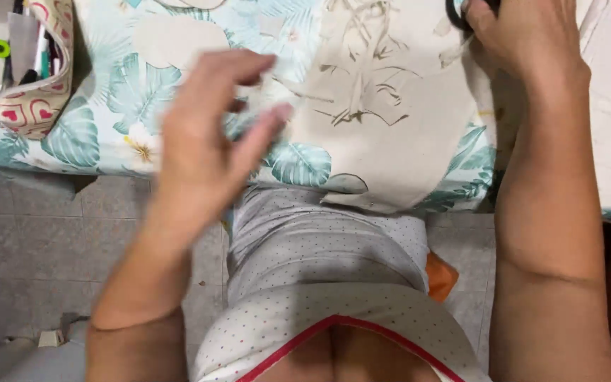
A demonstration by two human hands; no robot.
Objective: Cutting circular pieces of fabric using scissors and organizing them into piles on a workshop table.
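Presently: left hand [203, 145], blurred, raised above the near edge of a leaf-print tablecloth [114, 106], fingers loosely curled and close together, holding nothing visible. Right hand [525, 35] at the top edge, resting on beige fabric [397, 134] spread over the table, fingers closed over a dark looped object [455, 18], mostly hidden. Heart-patterned pouch [37, 85] of pens, far left

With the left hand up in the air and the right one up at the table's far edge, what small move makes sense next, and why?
Probably bring the left hand down flat onto the beige cloth piece. That hand hangs blurred above the leaf-print table cover, fingers spread, holding nothing. The right hand is closed around a dark object at the cloth's far corner, so nothing pins the cloth's near side.
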